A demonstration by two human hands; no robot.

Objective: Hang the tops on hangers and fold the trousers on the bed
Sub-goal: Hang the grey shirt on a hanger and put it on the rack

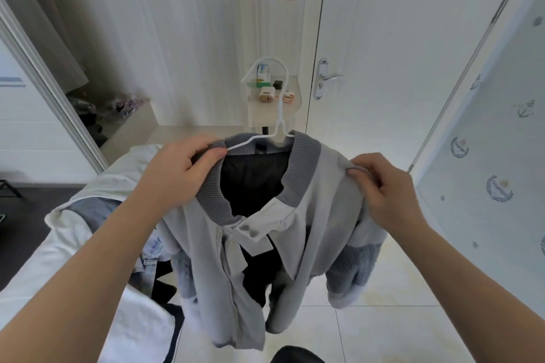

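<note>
A light grey jacket [312, 215] with a darker ribbed collar and black lining hangs in front of me over a white wire hanger [277, 115], whose hook sticks up above the collar. My left hand [180, 174] grips the collar and the hanger's left arm together. My right hand [383, 186] pinches the fabric at the jacket's right shoulder. On the bed [59, 259] at the left lie a blue top [88, 212], light denim trousers [150, 262] and a dark garment [165, 289], partly hidden by my left arm and the jacket.
A white door [398, 38] with a metal handle [330, 78] stands ahead. A small white shelf [259, 109] beside it holds chargers and small boxes. A wardrobe frame [53, 88] is on the left, a patterned panel [486, 156] on the right, pale floor tiles [383, 318] below.
</note>
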